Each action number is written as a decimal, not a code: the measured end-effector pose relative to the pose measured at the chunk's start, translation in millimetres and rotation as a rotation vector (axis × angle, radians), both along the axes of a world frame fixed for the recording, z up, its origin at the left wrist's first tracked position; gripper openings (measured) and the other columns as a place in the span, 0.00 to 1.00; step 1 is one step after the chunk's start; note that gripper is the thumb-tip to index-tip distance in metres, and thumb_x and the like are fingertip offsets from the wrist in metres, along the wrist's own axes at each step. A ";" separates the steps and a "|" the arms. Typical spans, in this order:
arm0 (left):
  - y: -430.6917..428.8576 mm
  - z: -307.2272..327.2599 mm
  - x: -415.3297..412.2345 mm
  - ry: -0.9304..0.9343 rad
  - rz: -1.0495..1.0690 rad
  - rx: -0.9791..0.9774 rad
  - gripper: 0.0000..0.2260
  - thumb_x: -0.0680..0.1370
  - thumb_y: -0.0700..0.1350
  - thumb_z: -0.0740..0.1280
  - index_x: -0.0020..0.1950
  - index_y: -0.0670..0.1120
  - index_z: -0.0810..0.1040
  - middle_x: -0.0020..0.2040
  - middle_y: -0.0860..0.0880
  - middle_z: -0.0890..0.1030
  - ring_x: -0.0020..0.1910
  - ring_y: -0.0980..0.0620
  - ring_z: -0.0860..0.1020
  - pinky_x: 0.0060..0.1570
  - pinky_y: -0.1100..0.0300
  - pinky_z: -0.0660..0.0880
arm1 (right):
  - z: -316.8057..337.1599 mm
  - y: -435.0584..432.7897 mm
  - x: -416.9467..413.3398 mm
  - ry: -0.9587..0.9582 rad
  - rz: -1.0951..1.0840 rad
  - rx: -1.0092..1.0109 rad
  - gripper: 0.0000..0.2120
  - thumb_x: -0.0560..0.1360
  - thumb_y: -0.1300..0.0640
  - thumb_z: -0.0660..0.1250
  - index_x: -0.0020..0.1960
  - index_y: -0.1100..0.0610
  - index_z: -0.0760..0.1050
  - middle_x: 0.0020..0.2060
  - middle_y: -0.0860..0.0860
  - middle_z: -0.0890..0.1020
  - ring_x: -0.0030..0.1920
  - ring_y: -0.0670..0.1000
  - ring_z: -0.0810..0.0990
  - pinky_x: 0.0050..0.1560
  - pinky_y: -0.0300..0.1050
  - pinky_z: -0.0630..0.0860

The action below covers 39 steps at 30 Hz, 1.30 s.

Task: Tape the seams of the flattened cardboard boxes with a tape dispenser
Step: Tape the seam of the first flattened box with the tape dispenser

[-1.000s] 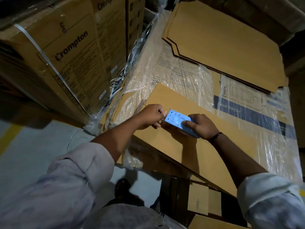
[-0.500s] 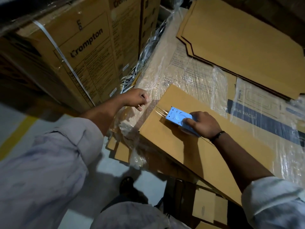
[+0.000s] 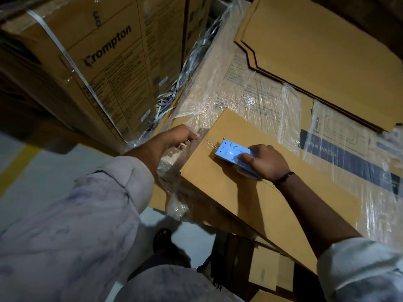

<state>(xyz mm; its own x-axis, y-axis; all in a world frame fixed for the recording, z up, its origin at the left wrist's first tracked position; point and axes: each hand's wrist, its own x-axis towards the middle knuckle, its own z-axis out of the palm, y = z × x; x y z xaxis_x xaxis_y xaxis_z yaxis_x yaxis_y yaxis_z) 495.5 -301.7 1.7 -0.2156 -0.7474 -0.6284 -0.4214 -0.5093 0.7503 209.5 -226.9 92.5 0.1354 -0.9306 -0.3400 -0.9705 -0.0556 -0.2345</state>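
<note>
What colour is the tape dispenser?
It is a light blue tape dispenser, gripped by the right hand; the head view shows it best.

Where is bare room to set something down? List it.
Bare: flattened box between seam and near edge; flat sheets top right. Crowded: strapping fills the gap beside the Crompton box; left hand and right hand, gripping the tape dispenser, meet at the seam's end.

One left hand [image 3: 183, 136], one right hand [image 3: 268, 164], one tape dispenser [image 3: 229, 151]
</note>
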 end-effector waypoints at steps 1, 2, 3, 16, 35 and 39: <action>5.9 -4.3 -5.7 -0.078 -0.032 -0.012 0.05 0.84 0.43 0.65 0.51 0.44 0.80 0.44 0.46 0.77 0.39 0.49 0.73 0.37 0.57 0.70 | 0.2 -0.1 0.0 0.007 0.006 0.001 0.25 0.74 0.31 0.59 0.39 0.54 0.76 0.36 0.53 0.79 0.36 0.54 0.76 0.33 0.51 0.71; 13.4 -9.3 -10.4 -0.163 -0.073 -0.023 0.08 0.84 0.45 0.64 0.57 0.42 0.79 0.48 0.44 0.78 0.42 0.47 0.75 0.39 0.57 0.69 | 0.3 0.0 0.0 0.016 0.012 -0.001 0.25 0.75 0.33 0.60 0.39 0.54 0.76 0.36 0.53 0.78 0.36 0.54 0.76 0.33 0.50 0.69; 21.3 -14.8 -15.6 -0.217 -0.095 -0.023 0.10 0.84 0.46 0.64 0.61 0.42 0.77 0.50 0.43 0.79 0.43 0.46 0.76 0.39 0.57 0.69 | -0.5 0.0 -0.9 0.027 0.017 -0.004 0.24 0.76 0.33 0.60 0.39 0.54 0.75 0.35 0.53 0.78 0.36 0.54 0.75 0.33 0.50 0.69; 85.3 30.4 -67.9 -0.363 0.389 -0.857 0.15 0.86 0.41 0.62 0.73 0.43 0.78 0.66 0.44 0.83 0.62 0.50 0.82 0.57 0.67 0.76 | -2.1 -1.6 -1.0 0.035 0.034 -0.026 0.23 0.71 0.31 0.55 0.37 0.50 0.72 0.33 0.49 0.74 0.34 0.51 0.74 0.30 0.45 0.62; 76.8 -3.0 -94.5 -0.590 0.332 -0.584 0.20 0.88 0.56 0.55 0.67 0.49 0.82 0.55 0.38 0.85 0.55 0.34 0.82 0.52 0.48 0.76 | -1.4 15.8 -25.1 -0.004 0.041 -0.013 0.21 0.78 0.35 0.60 0.37 0.52 0.71 0.33 0.51 0.75 0.34 0.51 0.73 0.31 0.45 0.62; 79.2 -0.3 -97.0 -0.641 0.346 -0.589 0.21 0.88 0.57 0.54 0.65 0.48 0.83 0.55 0.37 0.85 0.55 0.34 0.83 0.54 0.45 0.79 | -0.9 46.0 -73.7 -0.022 0.013 -0.013 0.26 0.73 0.31 0.56 0.40 0.54 0.75 0.35 0.52 0.79 0.34 0.54 0.77 0.31 0.48 0.70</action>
<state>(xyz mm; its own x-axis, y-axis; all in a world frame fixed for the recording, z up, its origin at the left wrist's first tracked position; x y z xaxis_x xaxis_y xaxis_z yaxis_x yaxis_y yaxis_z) 398.5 -222.5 1.4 0.3350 -0.9409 -0.0499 -0.7399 -0.2955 0.6043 135.8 -180.9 91.6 0.1545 -0.9330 -0.3249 -0.9644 -0.0710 -0.2546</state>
